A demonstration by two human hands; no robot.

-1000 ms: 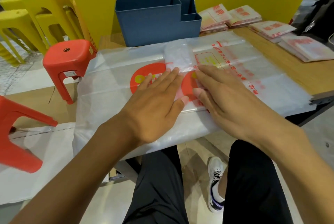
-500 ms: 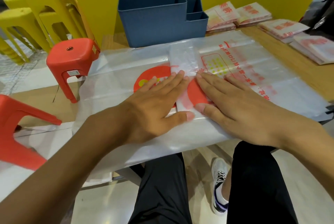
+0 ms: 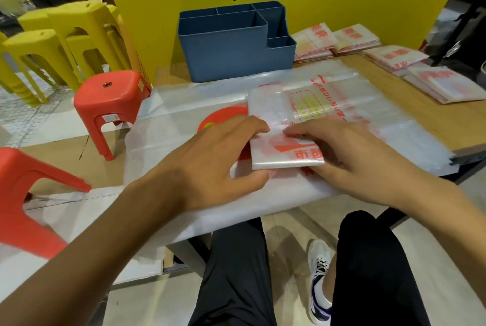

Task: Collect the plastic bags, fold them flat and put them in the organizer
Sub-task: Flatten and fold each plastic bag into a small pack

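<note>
1. Since half a second ago the flat-pressing palms have lifted: the near end of the folded bag (image 3: 285,153) is now turned up and over

2. Left hand (image 3: 218,160) pinches its left edge, right hand (image 3: 349,157) curls round the right edge, both gripping

3. Bag sits dead centre between the hands on the bench (image 3: 444,118), long axis running 6 to 12

4. Organizer (image 3: 231,49) is at 12, slightly nearer the left hand, so the next fold probably rolls toward 12
</note>
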